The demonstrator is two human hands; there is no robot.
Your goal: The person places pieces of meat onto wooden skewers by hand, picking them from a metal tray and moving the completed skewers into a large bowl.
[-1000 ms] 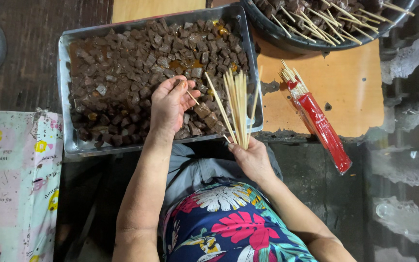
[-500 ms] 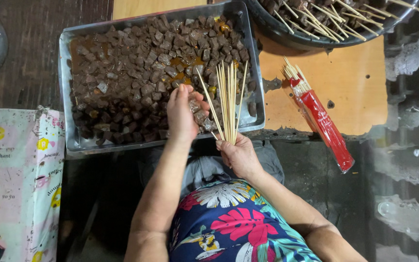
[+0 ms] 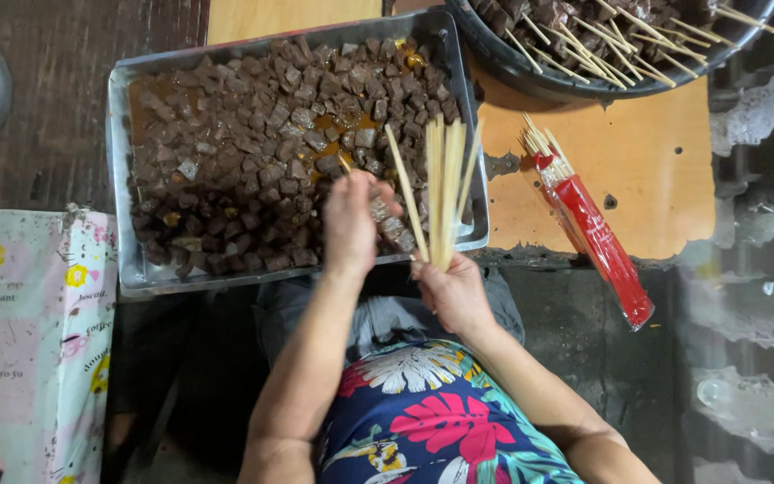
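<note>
Left hand (image 3: 351,224), centre frame, reaches over the near rim of the metal tray (image 3: 123,99), fingers seemingly pinching a meat cube (image 3: 378,211), though blurred. Right hand (image 3: 452,291), just right, grips a fanned bundle of bamboo skewers (image 3: 441,184) upright over the tray's lower right corner.

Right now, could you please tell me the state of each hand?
Left hand: closed on a skewer over the tray.
Right hand: closed on a bundle of skewers.

Dark brown meat cubes (image 3: 253,134), grey metal tray (image 3: 118,179), pale skewers (image 3: 445,184), red packet (image 3: 606,246), orange-tan tabletop (image 3: 647,161).
</note>
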